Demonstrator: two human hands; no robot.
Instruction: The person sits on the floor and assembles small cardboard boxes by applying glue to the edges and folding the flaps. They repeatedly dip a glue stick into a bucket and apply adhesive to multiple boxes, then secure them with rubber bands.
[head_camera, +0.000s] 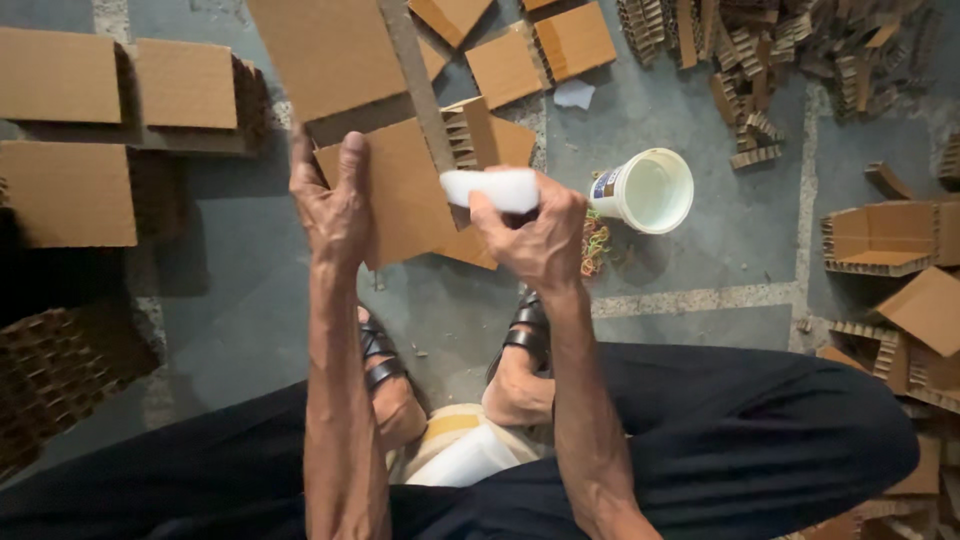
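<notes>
The left hand (335, 205) lies flat with its fingers stretched out and pressed on the near-left part of a square honeycomb cardboard panel (410, 200), gripping nothing. The right hand (540, 240) is curled tight around a white glue bottle (492, 188), which lies sideways with its free end pointing left, over the panel's right side and just beyond the right fingertips. A long grey cardboard strip (412, 70) runs away from the fingers across the panel, passing behind the bottle. Just right of the right knuckles stands an open white plastic tub (650, 190) on the grey floor (720, 250), with a small tangle of coloured rubber bands (596, 245) between the tub and the hand. Beyond the left fingertips lies a larger flat cardboard sheet (325, 50); stacks of cardboard squares (70, 190) sit well off to the left.
</notes>
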